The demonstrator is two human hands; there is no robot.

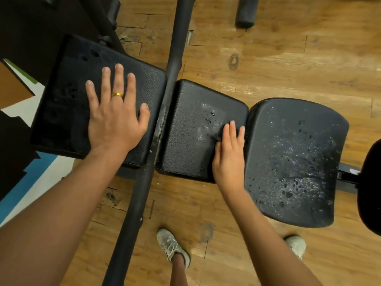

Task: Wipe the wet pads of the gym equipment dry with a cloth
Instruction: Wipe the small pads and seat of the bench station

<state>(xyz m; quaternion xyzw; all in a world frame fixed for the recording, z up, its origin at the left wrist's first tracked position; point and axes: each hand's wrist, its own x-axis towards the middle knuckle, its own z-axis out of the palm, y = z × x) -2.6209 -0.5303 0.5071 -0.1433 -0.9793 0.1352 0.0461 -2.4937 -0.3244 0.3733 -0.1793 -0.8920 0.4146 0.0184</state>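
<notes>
Running left to right across the view, three black pads in one row, each seen from above.

- Left pad (68,96): rectangular, pebbled vinyl, faint damp patches, few drops. Left hand (115,118) lies flat on it, fingers spread and straight, holding nothing; gold ring (117,94) on one finger.
- Middle pad (185,131): squarish, rounded corners, same grain; a smeared wet patch with beads towards its right half. Right hand (228,157) rests on its right edge, fingers straight and together, tips at the smear. A dark lump (219,135) under the fingertips may be the cloth; cannot tell.
- Right pad (294,162): largest, curved outline, thickly beaded with drops, plainly the wettest. It lies just beside the right hand, on its right; the left hand is well apart from it, two pads over.
- Bar (175,48): dark tube crossing between the left and middle pads, roughly at right angles to the row.
- Floor (288,58): worn wood planks. Shoes (171,246): pale, laced.

Judgement: the middle pad is part-wiped, the right pad untouched; a stroke rightwards along the row falls to the right hand.
</notes>
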